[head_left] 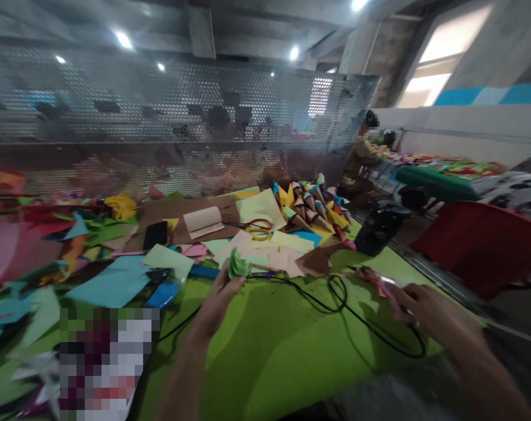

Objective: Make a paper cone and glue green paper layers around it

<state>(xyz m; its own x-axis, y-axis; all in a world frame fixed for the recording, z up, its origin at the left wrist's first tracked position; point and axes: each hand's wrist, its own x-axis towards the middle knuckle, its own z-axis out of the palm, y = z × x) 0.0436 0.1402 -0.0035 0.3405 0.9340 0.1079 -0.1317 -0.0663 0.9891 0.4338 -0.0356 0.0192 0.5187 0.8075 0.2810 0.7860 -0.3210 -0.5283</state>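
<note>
My left hand point(227, 287) is closed around a small green swirled piece point(238, 264), which looks like folded felt or paper, held just above the green tabletop point(283, 351). At the right side of the table, my right hand point(417, 301) grips a pinkish-red glue gun point(382, 285), its dark tip pointing left. A black cord point(338, 292) loops across the table between the hands and curves up near the glue gun. Scissors point(259, 225) with red and yellow handles lie beyond my left hand among pale sheets point(287, 241).
Several brown cones point(309, 204) are heaped at the back. A phone point(155, 235), a cream roll point(203, 222) and coloured sheets point(110, 282) cover the left and middle. A black container point(379, 227) stands at the right edge. A person point(359, 155) sits beyond, near a perforated metal partition point(160, 117).
</note>
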